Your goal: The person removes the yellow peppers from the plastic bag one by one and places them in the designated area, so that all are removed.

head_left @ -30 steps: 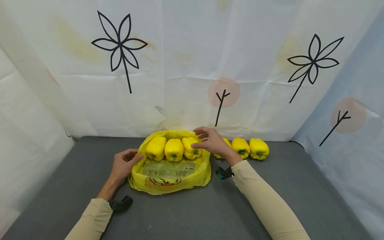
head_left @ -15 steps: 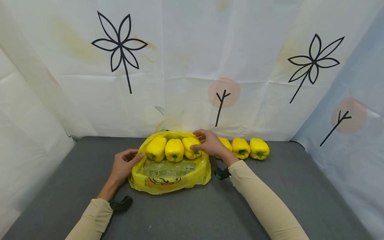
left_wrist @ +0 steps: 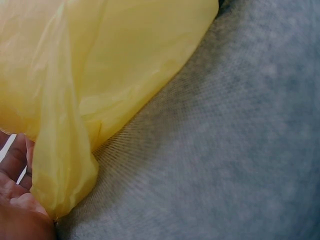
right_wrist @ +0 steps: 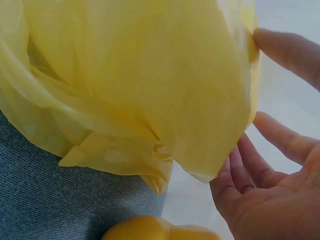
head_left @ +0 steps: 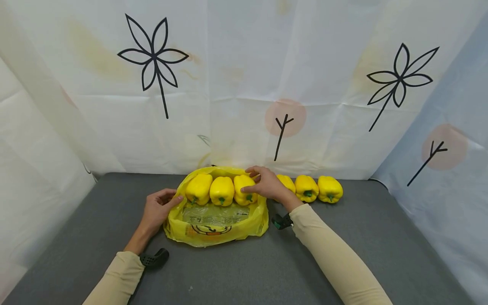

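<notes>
A yellow plastic bag [head_left: 221, 239] lies with its mouth wide, three yellow bell peppers in a row inside. At its left side my left hand [head_left: 157, 209] pinches the rim, thumb over the edge; the left wrist view shows the bunched bag [left_wrist: 65, 165] against that palm. My right hand [head_left: 267, 183] holds the rightmost bell pepper [head_left: 245, 201] in the bag, thumb across its front and fingers behind near the rim. In the right wrist view the right hand's [right_wrist: 280, 175] thumb and fingertips meet the bag's edge; most of that pepper is hidden there.
Several more bell peppers [head_left: 330, 189] line up to the right of the bag at the back of the grey table [head_left: 228, 275], the nearest partly hidden behind my right hand. A white printed cloth [head_left: 236, 76] hangs behind.
My right hand has come slightly down and toward the bag, and the rightmost bell pepper in it has tilted and shifted a little. My left hand stays at the rim.
</notes>
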The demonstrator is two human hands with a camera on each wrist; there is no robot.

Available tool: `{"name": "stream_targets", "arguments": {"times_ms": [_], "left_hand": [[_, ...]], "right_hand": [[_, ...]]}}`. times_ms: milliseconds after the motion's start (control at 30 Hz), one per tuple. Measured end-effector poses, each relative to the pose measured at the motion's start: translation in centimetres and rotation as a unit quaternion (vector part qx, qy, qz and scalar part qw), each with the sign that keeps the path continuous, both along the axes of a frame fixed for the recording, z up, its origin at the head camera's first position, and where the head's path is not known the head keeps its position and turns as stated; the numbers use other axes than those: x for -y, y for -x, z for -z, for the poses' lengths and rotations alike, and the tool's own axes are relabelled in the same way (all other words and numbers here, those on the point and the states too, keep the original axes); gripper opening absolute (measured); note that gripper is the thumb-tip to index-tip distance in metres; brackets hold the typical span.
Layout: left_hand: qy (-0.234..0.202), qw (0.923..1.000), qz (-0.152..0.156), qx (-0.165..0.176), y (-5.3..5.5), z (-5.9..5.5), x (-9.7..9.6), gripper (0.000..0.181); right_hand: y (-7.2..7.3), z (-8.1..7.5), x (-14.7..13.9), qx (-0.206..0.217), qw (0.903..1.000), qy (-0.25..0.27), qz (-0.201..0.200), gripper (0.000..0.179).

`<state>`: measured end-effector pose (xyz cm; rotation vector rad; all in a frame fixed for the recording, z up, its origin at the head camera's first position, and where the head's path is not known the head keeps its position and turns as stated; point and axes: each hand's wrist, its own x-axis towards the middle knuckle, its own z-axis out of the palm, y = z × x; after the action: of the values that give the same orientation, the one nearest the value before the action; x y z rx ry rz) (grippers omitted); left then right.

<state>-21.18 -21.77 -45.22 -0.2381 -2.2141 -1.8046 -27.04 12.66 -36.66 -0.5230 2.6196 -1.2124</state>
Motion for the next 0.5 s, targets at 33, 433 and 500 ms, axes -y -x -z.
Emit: {"name": "stream_targets", "arguments": {"times_ms": [33,433,500], "left_hand": [[0.001,1.0,0.0,0.0,0.0,-0.01,-0.02,0.027],[0.001,1.0,0.003,-0.002,0.08,0.13,0.02,0.027],[-0.001,1.0,0.005,-0.003,0.09,0.16,0.04,0.027]], "right_hand": [[0.03,0.01,-0.03,0.004,1.0,-0.002,-0.003,0.067],[0.44,0.28,-0.04,0.048,0.998,-0.015,-0.038,0.083],[0.37,0.35,-0.08,0.047,0.9979,-0.013,-0.043,0.082]]}}
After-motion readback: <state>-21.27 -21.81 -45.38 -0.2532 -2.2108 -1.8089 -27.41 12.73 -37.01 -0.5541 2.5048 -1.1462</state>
